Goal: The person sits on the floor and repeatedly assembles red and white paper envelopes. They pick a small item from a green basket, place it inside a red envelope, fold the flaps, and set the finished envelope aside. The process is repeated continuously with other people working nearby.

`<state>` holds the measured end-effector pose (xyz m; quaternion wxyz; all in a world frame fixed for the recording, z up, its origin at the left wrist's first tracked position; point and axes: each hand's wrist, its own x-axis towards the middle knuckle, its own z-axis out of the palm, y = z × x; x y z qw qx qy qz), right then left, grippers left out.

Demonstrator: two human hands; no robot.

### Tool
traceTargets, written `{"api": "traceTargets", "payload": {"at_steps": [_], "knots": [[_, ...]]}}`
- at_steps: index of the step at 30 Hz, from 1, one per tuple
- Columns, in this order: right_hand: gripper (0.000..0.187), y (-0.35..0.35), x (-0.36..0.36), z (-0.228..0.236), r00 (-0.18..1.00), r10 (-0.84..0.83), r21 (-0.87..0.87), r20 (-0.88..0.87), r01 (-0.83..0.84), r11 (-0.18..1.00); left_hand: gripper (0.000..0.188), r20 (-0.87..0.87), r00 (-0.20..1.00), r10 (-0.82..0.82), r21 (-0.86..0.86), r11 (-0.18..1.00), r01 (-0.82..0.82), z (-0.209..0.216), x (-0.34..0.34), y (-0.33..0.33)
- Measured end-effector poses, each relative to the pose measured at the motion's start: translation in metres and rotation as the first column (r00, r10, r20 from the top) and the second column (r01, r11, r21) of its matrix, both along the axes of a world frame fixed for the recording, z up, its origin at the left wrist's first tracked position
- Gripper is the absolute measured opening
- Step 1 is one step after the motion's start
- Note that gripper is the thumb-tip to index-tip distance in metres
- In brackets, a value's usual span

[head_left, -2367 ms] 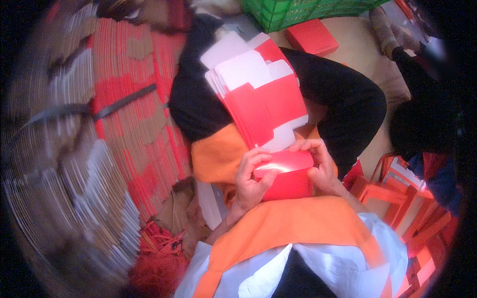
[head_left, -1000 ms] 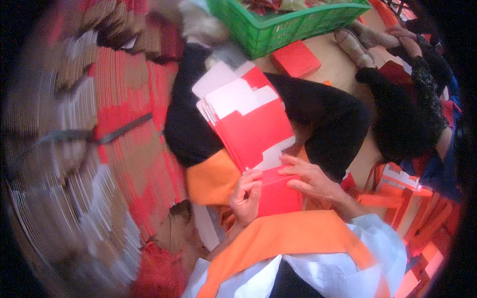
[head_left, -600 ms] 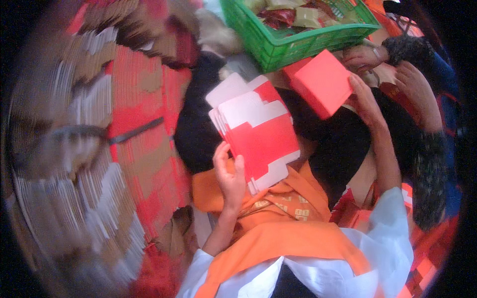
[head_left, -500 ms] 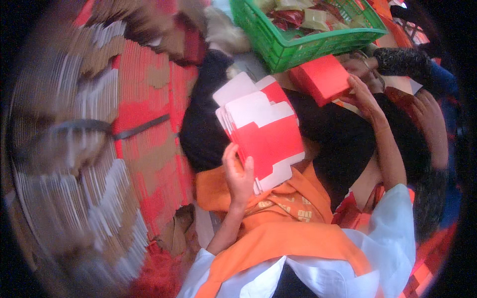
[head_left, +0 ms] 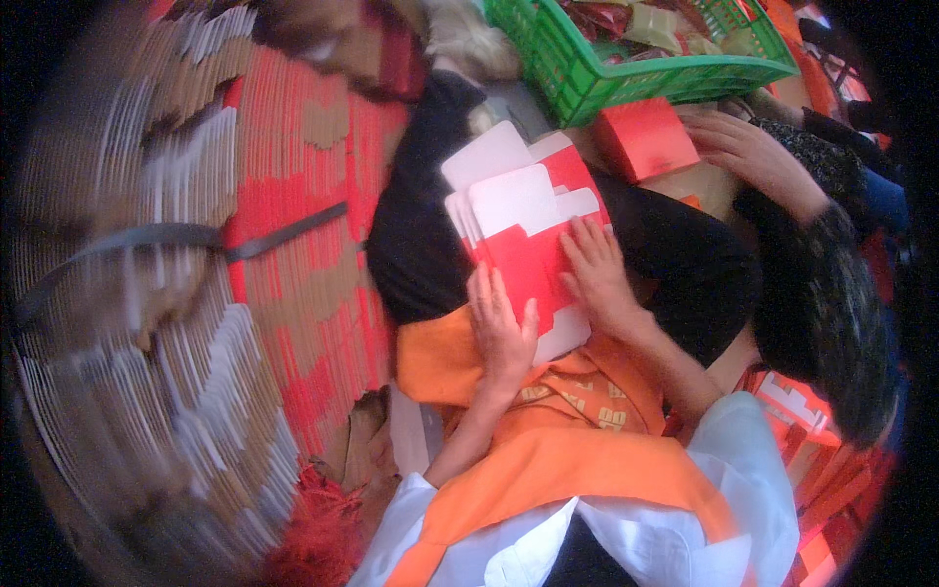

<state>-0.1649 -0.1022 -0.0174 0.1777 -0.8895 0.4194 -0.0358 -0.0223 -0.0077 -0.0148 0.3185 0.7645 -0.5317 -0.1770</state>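
Observation:
A stack of flat red-and-white carton blanks lies on my lap, its white flaps pointing away from me. My left hand rests on the stack's left edge, fingers stretched out and thumb apart. Over its right side lies my right hand, fingers spread on the top blank. Neither hand is closed round anything. Beyond the stack, to the right, stands a folded red box. Another person's hand reaches beside that box from the right.
A green plastic crate with small wrapped packets is at the far right. Tall rows of red, brown and white carton blanks fill the left, crossed by a dark strap. Red cartons lie at the lower right.
My right hand has let go of the red box, leaving it near the crate, and come back onto the stack. The other person's hand now shows beside the box.

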Motion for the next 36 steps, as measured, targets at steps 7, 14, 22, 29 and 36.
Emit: {"api": "traceTargets", "payload": {"at_steps": [7, 14, 22, 29, 36], "knots": [[0.046, 0.009, 0.021, -0.007, 0.976, -0.091, 0.052, 0.197, 0.083, 0.995, 0.062, -0.218, 0.970, 0.107, -0.138, 0.981, -0.139, -0.008, -0.001, 0.001], [0.047, 0.016, 0.015, -0.014, 0.956, -0.108, 0.083, 0.271, 0.088, 0.993, 0.059, -0.053, 0.998, 0.033, -0.153, 0.987, -0.040, 0.002, -0.018, 0.003], [0.032, 0.015, 0.008, 0.020, 0.772, -0.276, 0.373, 0.573, 0.054, 0.926, 0.029, -0.839, 0.415, 0.351, 0.240, 0.924, -0.297, 0.000, -0.013, -0.015], [0.031, 0.052, -0.007, 0.067, 0.190, -0.970, 0.963, 0.154, -0.248, 0.104, 0.033, -0.879, 0.346, 0.330, 0.082, 0.817, -0.570, 0.059, 0.012, -0.022], [0.038, 0.044, 0.006, 0.083, -0.069, -0.991, 0.785, -0.116, -0.617, -0.049, 0.036, -0.955, 0.253, 0.153, 0.122, 0.984, -0.132, 0.066, 0.004, -0.004]]}}
